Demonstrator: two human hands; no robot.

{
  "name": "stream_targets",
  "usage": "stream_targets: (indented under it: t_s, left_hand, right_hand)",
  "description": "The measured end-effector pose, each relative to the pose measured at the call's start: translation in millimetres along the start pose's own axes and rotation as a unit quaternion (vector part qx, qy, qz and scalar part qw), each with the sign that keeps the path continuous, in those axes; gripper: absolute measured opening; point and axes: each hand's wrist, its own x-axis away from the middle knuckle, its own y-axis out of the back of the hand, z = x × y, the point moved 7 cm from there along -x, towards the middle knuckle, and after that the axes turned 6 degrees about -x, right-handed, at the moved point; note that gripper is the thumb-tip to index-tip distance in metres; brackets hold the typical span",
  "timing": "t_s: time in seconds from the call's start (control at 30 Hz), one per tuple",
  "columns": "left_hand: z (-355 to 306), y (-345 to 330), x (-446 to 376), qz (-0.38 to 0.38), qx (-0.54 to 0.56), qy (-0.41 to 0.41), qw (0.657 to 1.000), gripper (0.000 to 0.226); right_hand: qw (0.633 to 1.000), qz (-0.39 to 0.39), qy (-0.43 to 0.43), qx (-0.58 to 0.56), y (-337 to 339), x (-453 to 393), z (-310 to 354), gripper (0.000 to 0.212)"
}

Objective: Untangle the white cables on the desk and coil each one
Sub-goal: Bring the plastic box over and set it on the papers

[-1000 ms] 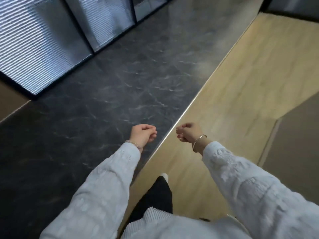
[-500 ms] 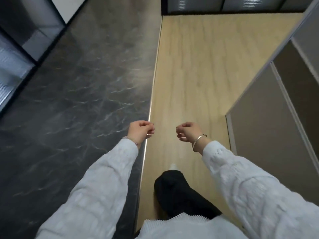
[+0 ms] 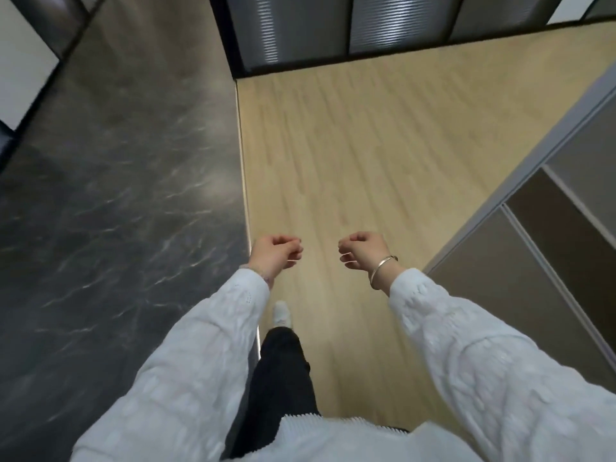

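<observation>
Both hands, left hand [image 3: 275, 253] and right hand [image 3: 361, 250], hang loosely curled and empty over wood floor [image 3: 366, 155]; no white cables or desk visible; cables likely light, limp, best held near plugs.

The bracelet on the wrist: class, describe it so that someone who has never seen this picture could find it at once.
Start at the pale wooden floor in the middle of the view, where two white-sleeved arms reach forward. Follow the right sleeve up to its cuff: the bracelet circles the bare wrist just behind the right hand. It is a thin, plain silver band, unlike the beaded one barely showing at the left cuff.
</observation>
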Motion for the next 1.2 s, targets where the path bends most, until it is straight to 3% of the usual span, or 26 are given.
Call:
stream_targets:
  t_s: [0.23,0.4,0.67,1.2]
  left_hand:
    - [-147,-52,-227,0.110,-0.077,-0.023,0.991,0.009]
    - [-225,-112,-311,0.173,-0.108,-0.042,0.978,0.011]
    - [-322,-317,-442,0.308,-0.179,-0.055,0.933,0.009]
    - [-525,-728,-576,0.425,-0.230,-0.102,0.870,0.012]
  right_hand:
    - [0.985,-0.125,0.008,-0.120,26,-177,123,0.012]
    - [0.967,-0.187,0.012,-0.174,63,-243,174,0.014]
    - [0.911,-0.321,-0.009,-0.260,219,-371,232,0.018]
    - [0.854,-0.441,0.001,-0.276,567,-569,376,0.016]
